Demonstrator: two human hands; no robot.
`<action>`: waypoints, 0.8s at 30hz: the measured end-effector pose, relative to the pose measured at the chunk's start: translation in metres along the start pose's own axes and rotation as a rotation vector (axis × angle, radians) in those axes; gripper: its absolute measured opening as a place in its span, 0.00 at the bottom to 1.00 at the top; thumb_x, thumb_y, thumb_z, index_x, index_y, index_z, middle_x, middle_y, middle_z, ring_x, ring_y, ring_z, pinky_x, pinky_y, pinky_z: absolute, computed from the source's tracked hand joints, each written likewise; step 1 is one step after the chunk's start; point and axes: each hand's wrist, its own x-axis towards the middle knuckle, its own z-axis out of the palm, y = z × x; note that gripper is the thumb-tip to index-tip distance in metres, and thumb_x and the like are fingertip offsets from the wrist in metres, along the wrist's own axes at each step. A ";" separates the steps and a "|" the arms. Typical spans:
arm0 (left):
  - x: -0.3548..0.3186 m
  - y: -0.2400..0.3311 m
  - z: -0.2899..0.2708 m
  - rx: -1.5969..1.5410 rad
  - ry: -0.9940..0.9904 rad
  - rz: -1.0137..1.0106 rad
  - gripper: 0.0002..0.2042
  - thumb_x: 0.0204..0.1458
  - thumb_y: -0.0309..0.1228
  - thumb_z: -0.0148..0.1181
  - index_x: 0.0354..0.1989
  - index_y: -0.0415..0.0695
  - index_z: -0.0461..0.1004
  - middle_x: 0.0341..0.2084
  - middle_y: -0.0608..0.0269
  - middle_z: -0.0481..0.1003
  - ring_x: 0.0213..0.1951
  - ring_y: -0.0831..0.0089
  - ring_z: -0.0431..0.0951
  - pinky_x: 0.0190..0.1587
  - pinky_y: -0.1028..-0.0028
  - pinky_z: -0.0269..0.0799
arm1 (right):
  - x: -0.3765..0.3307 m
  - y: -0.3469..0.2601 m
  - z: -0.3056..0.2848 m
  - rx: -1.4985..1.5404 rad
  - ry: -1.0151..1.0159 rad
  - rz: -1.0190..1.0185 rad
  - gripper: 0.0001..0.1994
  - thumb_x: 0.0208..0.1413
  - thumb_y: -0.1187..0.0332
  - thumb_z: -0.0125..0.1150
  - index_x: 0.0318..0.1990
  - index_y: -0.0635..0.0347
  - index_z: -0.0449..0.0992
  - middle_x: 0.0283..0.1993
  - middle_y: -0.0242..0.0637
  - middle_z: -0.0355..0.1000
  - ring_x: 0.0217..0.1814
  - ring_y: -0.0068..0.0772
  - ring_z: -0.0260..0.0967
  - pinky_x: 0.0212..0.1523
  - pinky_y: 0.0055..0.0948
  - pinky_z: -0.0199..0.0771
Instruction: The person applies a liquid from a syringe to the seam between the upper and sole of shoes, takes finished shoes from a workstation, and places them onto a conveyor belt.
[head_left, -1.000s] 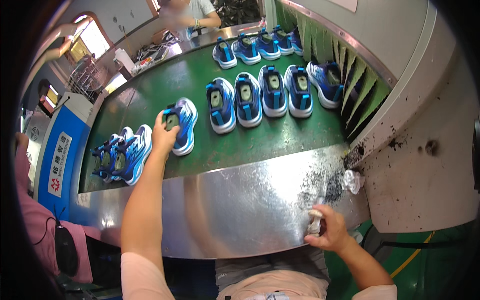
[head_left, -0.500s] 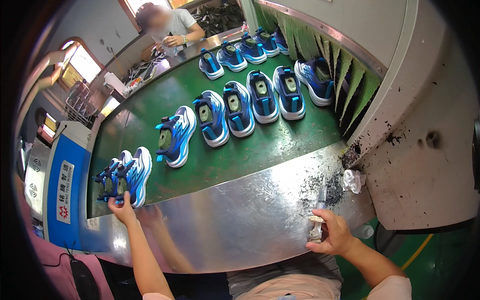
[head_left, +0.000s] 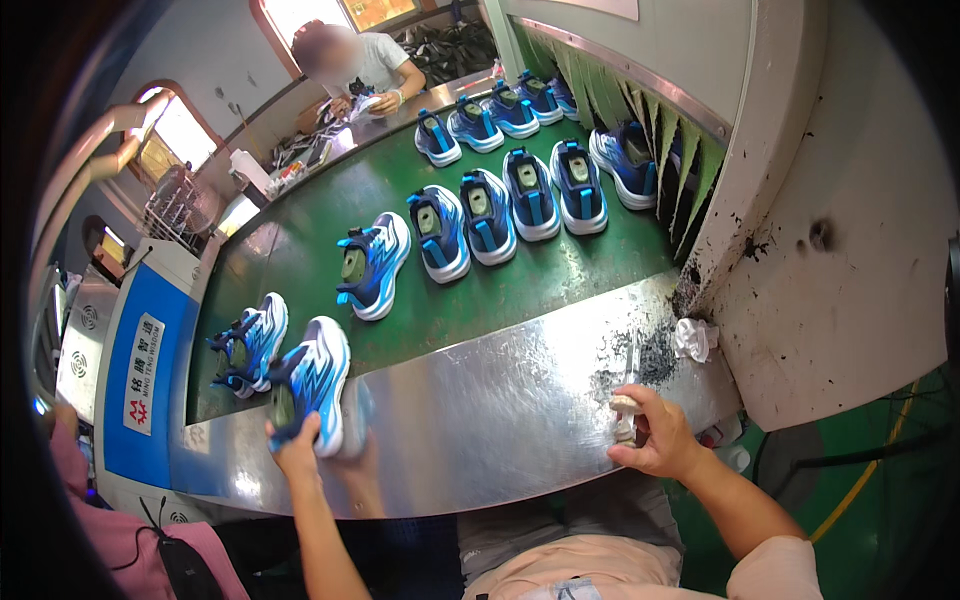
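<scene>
My left hand [head_left: 297, 452] is closed on the heel end of a blue-and-white sneaker [head_left: 326, 368], held at the near edge of the green belt, toe pointing away. A green last shows in the shoe's opening. Left of it, another pair of sneakers [head_left: 260, 340] stands on the belt, close together. Over the metal ledge, my right hand [head_left: 668, 438] pinches a slim syringe-like tool [head_left: 627, 424] between thumb and fingers. Its body is clear with pale wrapping, and its thin end points away from me. Its exact kind is hard to make out.
Several matching sneakers [head_left: 492, 215] stand in two rows on the green belt [head_left: 330, 335], by a machine opening with green flaps [head_left: 640, 100]. A crumpled white wad [head_left: 695, 340] lies on the stained metal ledge [head_left: 500, 400]. Across the belt, another person [head_left: 365, 65] handles a shoe. A blue-fronted box [head_left: 150, 365] stands left.
My left hand has taken hold of the sneaker and drawn it right and nearer, apart from its neighbours. My right hand keeps its tool. The view has shifted slightly.
</scene>
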 end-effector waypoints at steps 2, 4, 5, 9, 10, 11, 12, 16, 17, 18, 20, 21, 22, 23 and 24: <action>-0.059 0.006 0.009 -0.034 0.213 0.058 0.27 0.37 0.23 0.71 0.48 0.35 0.65 0.40 0.58 0.72 0.40 0.68 0.73 0.46 0.71 0.70 | -0.001 -0.007 0.000 0.103 -0.011 0.117 0.34 0.43 0.53 0.69 0.54 0.59 0.63 0.30 0.35 0.67 0.21 0.26 0.60 0.23 0.24 0.61; -0.107 0.006 0.012 0.098 0.230 0.106 0.24 0.38 0.27 0.70 0.41 0.37 0.62 0.36 0.60 0.69 0.37 0.72 0.69 0.42 0.71 0.68 | -0.001 -0.021 0.002 0.272 0.013 0.273 0.34 0.44 0.53 0.68 0.56 0.59 0.61 0.29 0.32 0.66 0.21 0.21 0.56 0.22 0.22 0.58; -0.135 0.016 0.018 0.140 0.206 0.049 0.24 0.39 0.28 0.70 0.40 0.37 0.62 0.35 0.61 0.68 0.36 0.72 0.68 0.42 0.71 0.68 | -0.003 -0.020 0.002 0.267 -0.038 0.317 0.33 0.47 0.55 0.67 0.57 0.59 0.59 0.30 0.28 0.65 0.23 0.18 0.54 0.23 0.20 0.56; -0.169 0.083 0.011 0.318 -0.582 0.397 0.29 0.32 0.28 0.74 0.46 0.40 0.67 0.43 0.52 0.67 0.45 0.59 0.71 0.50 0.62 0.67 | -0.021 -0.035 -0.001 0.595 0.013 0.372 0.32 0.48 0.53 0.65 0.56 0.59 0.60 0.31 0.27 0.65 0.25 0.14 0.55 0.24 0.15 0.56; -0.152 0.102 0.011 0.411 -0.675 0.687 0.31 0.30 0.29 0.74 0.48 0.40 0.68 0.47 0.49 0.67 0.48 0.55 0.70 0.53 0.58 0.65 | -0.021 -0.042 -0.010 0.742 0.013 0.407 0.32 0.49 0.50 0.63 0.56 0.58 0.60 0.31 0.28 0.66 0.24 0.13 0.55 0.23 0.14 0.54; -0.130 0.114 0.010 0.518 -0.567 0.829 0.34 0.28 0.32 0.76 0.48 0.41 0.68 0.50 0.48 0.66 0.51 0.53 0.68 0.54 0.57 0.64 | -0.016 -0.050 -0.024 0.877 0.020 0.445 0.32 0.49 0.48 0.62 0.55 0.57 0.61 0.32 0.29 0.66 0.24 0.12 0.54 0.22 0.13 0.53; -0.107 0.125 0.011 0.624 -0.455 0.965 0.36 0.25 0.34 0.77 0.49 0.41 0.69 0.53 0.48 0.65 0.54 0.51 0.66 0.56 0.55 0.62 | -0.012 -0.055 -0.034 1.010 0.029 0.484 0.33 0.49 0.45 0.61 0.55 0.57 0.61 0.32 0.30 0.67 0.24 0.11 0.54 0.21 0.11 0.51; -0.043 0.127 0.052 0.731 -0.931 0.643 0.36 0.20 0.32 0.76 0.47 0.41 0.71 0.46 0.51 0.72 0.48 0.53 0.72 0.52 0.65 0.67 | 0.009 -0.046 -0.031 1.009 0.160 0.678 0.34 0.51 0.38 0.54 0.54 0.56 0.61 0.31 0.31 0.66 0.23 0.10 0.51 0.19 0.11 0.48; -0.040 0.137 0.056 0.736 -0.971 0.587 0.33 0.20 0.31 0.76 0.44 0.41 0.72 0.41 0.52 0.74 0.45 0.54 0.74 0.49 0.66 0.69 | 0.014 -0.055 -0.033 0.992 0.148 0.686 0.34 0.51 0.38 0.54 0.54 0.56 0.61 0.32 0.31 0.66 0.23 0.10 0.51 0.19 0.11 0.48; -0.043 0.140 0.062 0.724 -1.012 0.534 0.30 0.20 0.30 0.75 0.40 0.40 0.74 0.37 0.53 0.76 0.41 0.54 0.76 0.47 0.67 0.71 | 0.015 -0.058 -0.034 0.956 0.128 0.639 0.34 0.51 0.39 0.54 0.54 0.57 0.61 0.32 0.31 0.66 0.23 0.11 0.51 0.19 0.11 0.48; -0.062 0.123 0.061 0.571 -0.910 0.787 0.27 0.19 0.29 0.74 0.36 0.40 0.75 0.35 0.54 0.77 0.39 0.56 0.77 0.45 0.67 0.72 | 0.012 -0.057 -0.037 0.887 0.085 0.553 0.34 0.51 0.39 0.55 0.55 0.57 0.61 0.32 0.31 0.66 0.23 0.11 0.52 0.19 0.11 0.49; -0.078 0.123 0.056 0.538 -0.896 0.844 0.25 0.22 0.28 0.72 0.36 0.39 0.75 0.35 0.53 0.76 0.40 0.56 0.77 0.45 0.66 0.72 | 0.012 -0.051 -0.037 0.812 0.059 0.551 0.34 0.50 0.41 0.57 0.55 0.58 0.60 0.32 0.30 0.66 0.24 0.11 0.52 0.20 0.11 0.49; -0.096 0.124 0.051 0.504 -0.878 0.899 0.22 0.24 0.27 0.70 0.36 0.39 0.75 0.36 0.52 0.76 0.40 0.56 0.77 0.46 0.65 0.72 | 0.011 -0.050 -0.034 0.761 0.034 0.582 0.34 0.50 0.41 0.57 0.55 0.58 0.60 0.32 0.30 0.66 0.24 0.11 0.52 0.21 0.12 0.49; -0.111 0.118 0.044 0.486 -0.867 0.951 0.24 0.22 0.26 0.68 0.37 0.40 0.75 0.38 0.52 0.76 0.42 0.54 0.76 0.47 0.62 0.72 | 0.007 -0.050 -0.030 0.705 0.006 0.613 0.34 0.50 0.42 0.58 0.55 0.59 0.60 0.32 0.29 0.66 0.24 0.11 0.52 0.21 0.12 0.49; -0.127 0.111 0.036 0.479 -0.846 0.989 0.26 0.20 0.25 0.66 0.38 0.40 0.76 0.39 0.52 0.75 0.43 0.52 0.76 0.49 0.60 0.71 | 0.006 -0.050 -0.025 0.651 -0.041 0.645 0.34 0.50 0.42 0.58 0.56 0.59 0.60 0.32 0.29 0.66 0.24 0.10 0.52 0.21 0.12 0.50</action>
